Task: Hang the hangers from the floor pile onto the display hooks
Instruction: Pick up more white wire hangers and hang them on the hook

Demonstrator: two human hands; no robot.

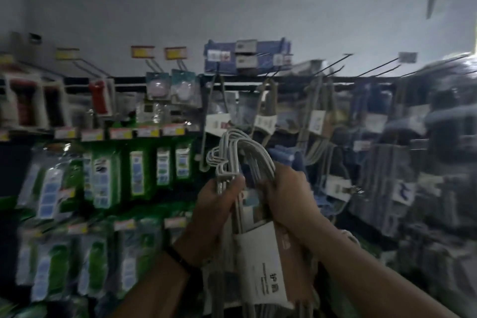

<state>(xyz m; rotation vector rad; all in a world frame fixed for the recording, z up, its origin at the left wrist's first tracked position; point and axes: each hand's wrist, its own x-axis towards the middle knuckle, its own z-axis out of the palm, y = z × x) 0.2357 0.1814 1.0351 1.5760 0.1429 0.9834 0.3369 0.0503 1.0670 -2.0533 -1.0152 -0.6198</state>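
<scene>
One bundle of hangers [242, 152] is held upright below the display hooks [333, 64], clasped in the grip of the raised left hand [219, 204] and right hand [286, 193].

The bundle of white metal wire hangers [247, 147] at centre wears a white paper sleeve [260, 261] printed with black characters. Green plastic packets [102, 178] with blue-and-white labels [136, 175] fill the lower left. Yellow price tags [142, 52] edged in red sit upper left; a thin black wristband [180, 259] crosses the lower centre.
</scene>
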